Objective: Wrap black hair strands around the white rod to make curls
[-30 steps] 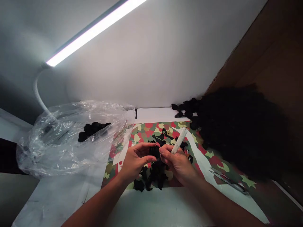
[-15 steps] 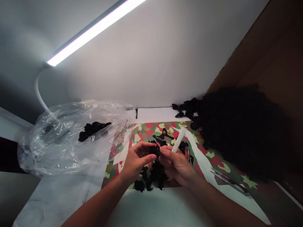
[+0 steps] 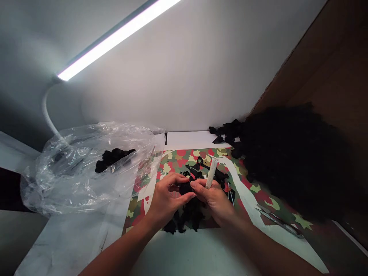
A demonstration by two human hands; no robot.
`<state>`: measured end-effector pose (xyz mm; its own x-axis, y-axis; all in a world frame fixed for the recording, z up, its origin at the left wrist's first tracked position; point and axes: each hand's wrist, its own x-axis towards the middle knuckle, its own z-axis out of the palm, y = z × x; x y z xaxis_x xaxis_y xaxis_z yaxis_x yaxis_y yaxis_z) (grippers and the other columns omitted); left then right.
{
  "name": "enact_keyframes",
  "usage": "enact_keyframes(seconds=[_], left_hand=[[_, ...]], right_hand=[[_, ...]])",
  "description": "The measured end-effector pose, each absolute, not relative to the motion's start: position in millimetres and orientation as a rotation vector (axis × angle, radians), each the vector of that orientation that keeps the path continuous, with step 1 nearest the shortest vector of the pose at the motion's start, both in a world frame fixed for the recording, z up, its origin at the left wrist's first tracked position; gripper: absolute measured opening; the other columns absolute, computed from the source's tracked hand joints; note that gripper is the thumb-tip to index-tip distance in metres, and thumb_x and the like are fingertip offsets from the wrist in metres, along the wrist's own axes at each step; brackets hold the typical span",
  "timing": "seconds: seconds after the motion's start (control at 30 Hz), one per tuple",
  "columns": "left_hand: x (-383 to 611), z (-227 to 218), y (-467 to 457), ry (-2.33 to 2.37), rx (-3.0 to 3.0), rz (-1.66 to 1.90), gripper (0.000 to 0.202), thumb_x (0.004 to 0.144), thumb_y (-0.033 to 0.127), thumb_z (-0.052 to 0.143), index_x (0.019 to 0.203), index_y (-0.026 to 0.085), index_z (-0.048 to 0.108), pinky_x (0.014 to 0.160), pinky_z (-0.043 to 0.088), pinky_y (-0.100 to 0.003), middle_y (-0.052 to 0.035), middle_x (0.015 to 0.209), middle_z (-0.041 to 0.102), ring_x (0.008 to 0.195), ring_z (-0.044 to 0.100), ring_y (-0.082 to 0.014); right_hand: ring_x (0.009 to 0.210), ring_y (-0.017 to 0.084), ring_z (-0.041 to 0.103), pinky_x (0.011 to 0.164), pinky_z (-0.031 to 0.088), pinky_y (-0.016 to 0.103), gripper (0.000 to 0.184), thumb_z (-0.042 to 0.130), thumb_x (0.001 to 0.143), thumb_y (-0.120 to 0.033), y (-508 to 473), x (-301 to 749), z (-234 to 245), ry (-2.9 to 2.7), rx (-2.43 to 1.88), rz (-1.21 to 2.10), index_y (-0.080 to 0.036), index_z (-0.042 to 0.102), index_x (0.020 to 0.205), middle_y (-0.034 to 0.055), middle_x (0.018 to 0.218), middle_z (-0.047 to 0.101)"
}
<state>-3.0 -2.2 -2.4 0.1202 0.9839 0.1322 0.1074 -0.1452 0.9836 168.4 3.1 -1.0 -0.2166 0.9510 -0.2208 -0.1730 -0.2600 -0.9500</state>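
Note:
My left hand [image 3: 166, 197] pinches a small black piece [image 3: 185, 188] between thumb and fingers, over a camouflage-patterned mat [image 3: 178, 159]. My right hand [image 3: 215, 199] meets it from the right, fingers closed round a slim white stick [image 3: 212, 172] that points up and away, its fingertips touching the same black piece. A loose heap of black scraps [image 3: 186, 216] lies on the mat right under both hands.
A crumpled clear plastic bag [image 3: 71, 168] with black pieces [image 3: 112, 158] inside sits at the left. A big dark fluffy mass [image 3: 293, 161] fills the right side. Scissors [image 3: 278, 220] lie on a white strip at the right. A lit lamp bar [image 3: 115, 38] hangs overhead.
The white stick has tipped from leaning right to nearly upright. Both hands have shifted slightly, staying together on the black piece.

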Motion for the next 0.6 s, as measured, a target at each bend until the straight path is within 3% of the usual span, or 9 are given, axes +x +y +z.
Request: enact_keyframes(seconds=[0.2, 0.43, 0.53, 0.6], left_hand=[[-3.5, 8.5, -3.6, 1.053, 1.161, 1.131, 0.033, 0.072, 0.031, 0.086, 0.099, 0.017, 0.075, 0.075, 0.062, -0.030, -0.0071, 0.096, 0.076, 0.084, 0.073, -0.0202], [-7.4, 7.8, 0.8, 1.009, 1.285, 1.169, 0.016, 0.079, 0.028, 0.079, 0.088, 0.016, 0.072, 0.066, 0.056, -0.023, -0.0051, 0.087, 0.071, 0.075, 0.066, -0.0147], [-10.8, 5.3, 3.1, 1.049, 1.325, 1.145, 0.015, 0.081, 0.028, 0.076, 0.084, 0.015, 0.069, 0.058, 0.051, -0.021, -0.0026, 0.077, 0.066, 0.065, 0.060, -0.0119], [-13.5, 3.6, 4.6, 1.070, 1.319, 1.121, 0.016, 0.082, 0.029, 0.075, 0.084, 0.015, 0.068, 0.055, 0.049, -0.021, -0.0011, 0.073, 0.063, 0.061, 0.057, -0.0109]], right_hand=[[0.054, 0.010, 0.021, 0.050, 0.017, 0.027, 0.049, 0.076, 0.076, -0.055, 2.3, 169.7, 9.0, -1.038, -1.144, 1.548, -0.019, 0.049, 0.055, -0.0067, 0.055, 0.027], [0.051, 0.010, 0.025, 0.047, 0.020, 0.026, 0.047, 0.069, 0.082, -0.062, 2.3, 173.1, 2.0, -1.173, -1.135, 1.592, -0.019, 0.057, 0.065, -0.0062, 0.057, 0.031], [0.059, 0.013, 0.041, 0.051, 0.032, 0.027, 0.052, 0.056, 0.092, -0.062, 9.8, 182.7, 3.4, -1.173, -1.145, 1.313, -0.020, 0.056, 0.062, -0.0005, 0.065, 0.046], [0.072, 0.016, 0.051, 0.060, 0.041, 0.028, 0.055, 0.048, 0.096, -0.062, 14.5, 189.8, 7.9, -1.145, -1.111, 1.131, -0.020, 0.063, 0.065, 0.0044, 0.080, 0.058]])
